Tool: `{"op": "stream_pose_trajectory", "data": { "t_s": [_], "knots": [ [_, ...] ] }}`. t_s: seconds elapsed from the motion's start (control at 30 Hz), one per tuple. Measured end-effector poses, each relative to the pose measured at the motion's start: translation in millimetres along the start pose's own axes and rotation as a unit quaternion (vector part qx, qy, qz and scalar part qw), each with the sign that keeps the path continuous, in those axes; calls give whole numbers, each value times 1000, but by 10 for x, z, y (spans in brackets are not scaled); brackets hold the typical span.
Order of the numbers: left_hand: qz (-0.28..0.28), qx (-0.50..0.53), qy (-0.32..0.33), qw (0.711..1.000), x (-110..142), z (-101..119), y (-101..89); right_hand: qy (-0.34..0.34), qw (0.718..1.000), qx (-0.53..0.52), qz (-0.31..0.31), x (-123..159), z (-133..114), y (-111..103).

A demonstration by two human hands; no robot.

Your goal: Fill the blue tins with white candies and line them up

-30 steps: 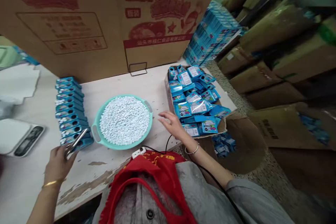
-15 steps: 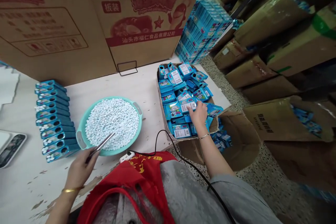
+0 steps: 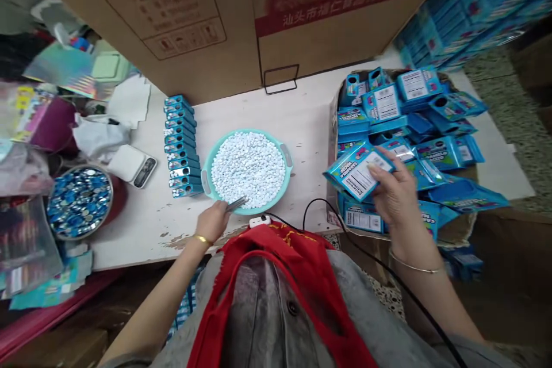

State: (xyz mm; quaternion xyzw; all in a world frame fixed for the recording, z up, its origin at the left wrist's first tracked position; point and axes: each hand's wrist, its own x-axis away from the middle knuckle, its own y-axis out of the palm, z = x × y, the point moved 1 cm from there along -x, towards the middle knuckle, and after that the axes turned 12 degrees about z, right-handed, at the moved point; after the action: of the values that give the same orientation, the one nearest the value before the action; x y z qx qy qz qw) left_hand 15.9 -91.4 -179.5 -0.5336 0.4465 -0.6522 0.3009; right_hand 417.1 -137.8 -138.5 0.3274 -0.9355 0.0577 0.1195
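My right hand (image 3: 394,190) grips a blue printed candy box (image 3: 356,169), its white label panel turned up, above the front left of an open carton (image 3: 334,144) piled with similar blue boxes. My left hand (image 3: 213,219) is closed around a narrow shiny metal utensil (image 3: 236,204) whose kind I cannot make out. The utensil's tip lies over the near edge of a teal basin (image 3: 206,175) full of small white candies (image 3: 248,167). Left of the basin, a row of blue boxes (image 3: 183,146) has round holes facing up, some with white candies showing.
A large brown carton (image 3: 233,69) stands behind the basin. Stacked blue boxes (image 3: 466,17) are at the back right. On the left are a white scale (image 3: 131,164) and a tub (image 3: 114,190) of shiny blue wrapped pieces. A black cable (image 3: 371,256) runs across my front.
My right hand has picked a blue box off the pile and lifted it. My left hand keeps the metal utensil at the basin's near side. The view has swung left.
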Motion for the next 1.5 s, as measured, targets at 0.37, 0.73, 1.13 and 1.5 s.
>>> {"op": "stream_pose_trajectory", "data": {
  "t_s": [0.37,0.73,1.13,1.5],
  "knots": [
    [90,139,-47,985,-783,632,545,391,903,-176,6,540,593,644],
    [107,209,-38,971,-864,603,541,412,898,-158,-6,528,779,765],
    [168,265,211,926,-514,78,-567,372,910,-184,-26,597,827,1059],
    [65,11,224,972,-438,492,-1396,328,923,-177,-95,742,808,1250]
  ]
}}
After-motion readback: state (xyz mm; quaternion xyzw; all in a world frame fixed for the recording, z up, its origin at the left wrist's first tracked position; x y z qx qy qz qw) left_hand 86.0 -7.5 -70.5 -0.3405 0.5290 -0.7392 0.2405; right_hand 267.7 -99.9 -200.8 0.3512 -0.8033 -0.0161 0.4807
